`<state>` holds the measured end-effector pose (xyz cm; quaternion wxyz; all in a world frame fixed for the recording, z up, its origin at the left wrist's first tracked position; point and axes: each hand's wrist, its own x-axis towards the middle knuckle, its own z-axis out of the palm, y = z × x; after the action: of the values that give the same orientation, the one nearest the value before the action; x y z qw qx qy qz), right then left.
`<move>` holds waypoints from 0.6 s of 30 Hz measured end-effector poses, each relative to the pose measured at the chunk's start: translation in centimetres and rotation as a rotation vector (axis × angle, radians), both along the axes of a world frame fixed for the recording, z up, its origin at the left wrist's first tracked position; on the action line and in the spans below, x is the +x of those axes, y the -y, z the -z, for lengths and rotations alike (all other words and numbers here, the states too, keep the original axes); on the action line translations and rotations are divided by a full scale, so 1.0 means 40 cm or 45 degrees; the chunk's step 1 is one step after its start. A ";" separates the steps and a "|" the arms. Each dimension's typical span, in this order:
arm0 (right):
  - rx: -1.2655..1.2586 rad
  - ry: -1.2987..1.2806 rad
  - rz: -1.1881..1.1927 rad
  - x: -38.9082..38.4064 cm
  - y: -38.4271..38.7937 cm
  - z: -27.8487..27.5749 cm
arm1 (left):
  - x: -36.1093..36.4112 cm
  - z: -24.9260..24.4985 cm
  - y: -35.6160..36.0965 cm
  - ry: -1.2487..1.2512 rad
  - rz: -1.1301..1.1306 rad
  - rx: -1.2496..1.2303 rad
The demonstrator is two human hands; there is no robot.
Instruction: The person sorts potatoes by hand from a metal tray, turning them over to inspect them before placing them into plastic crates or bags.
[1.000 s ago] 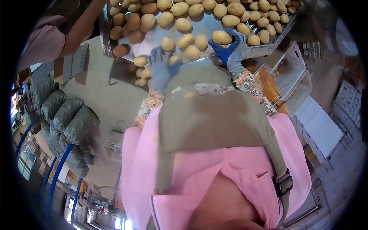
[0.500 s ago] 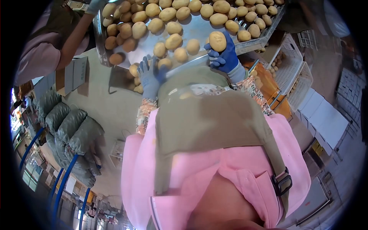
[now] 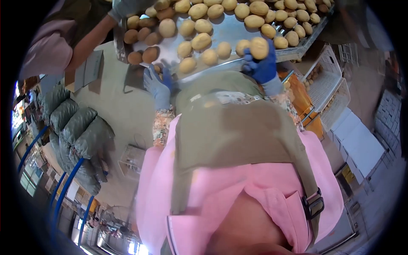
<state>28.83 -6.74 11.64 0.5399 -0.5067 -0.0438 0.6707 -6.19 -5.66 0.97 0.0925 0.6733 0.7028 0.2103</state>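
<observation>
My right hand (image 3: 264, 70), in a blue-coated glove, is closed around a yellow potato (image 3: 259, 48) held over the near edge of the metal sorting tray (image 3: 221, 67). My left hand (image 3: 157, 87), gloved in grey and blue, is at the tray's near left corner with fingers apart. A small part of a brownish potato (image 3: 157, 69) shows between its fingertips and thumb. Loose potatoes (image 3: 201, 41) lie scattered on the tray in front of both hands, packed more densely toward the far side.
Another person's gloved hand (image 3: 129, 7) reaches over the tray's far left corner. White plastic crates (image 3: 327, 91) with potatoes stand at right beside an orange sack (image 3: 306, 108). Full grey sacks (image 3: 80, 127) and a cardboard box (image 3: 85, 70) are on the floor at left.
The view has shifted, so the tray appears farther right. My right hand still grips the potato. My left hand has moved left along the tray edge, and potatoes near the middle have rolled apart.
</observation>
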 end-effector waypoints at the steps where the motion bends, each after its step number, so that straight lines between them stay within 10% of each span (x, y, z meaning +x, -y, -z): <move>1: 0.051 0.231 0.111 0.024 0.022 0.009 | 0.003 0.001 -0.004 -0.070 -0.064 -0.027; 8: -0.247 0.437 0.755 0.350 0.330 0.190 | 0.000 0.043 -0.018 -0.140 -0.116 -0.179; 13: 0.032 0.142 0.396 0.199 0.205 0.153 | 0.148 -0.042 -0.087 0.163 -0.093 -0.661; 15: 0.122 0.400 0.060 0.099 0.087 0.209 | 0.190 0.037 -0.090 0.233 0.124 -0.214; 16: 0.323 1.260 -0.242 0.015 0.035 0.211 | 0.203 0.041 -0.094 0.233 0.123 -0.212; 18: 0.536 1.849 -0.864 -0.065 -0.040 0.131 | 0.215 0.040 -0.102 -0.259 0.515 -0.207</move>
<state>26.24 -5.13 6.42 0.2291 -0.6614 -0.6567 0.2807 2.43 -1.57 -0.61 0.1154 0.8083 0.5740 0.0614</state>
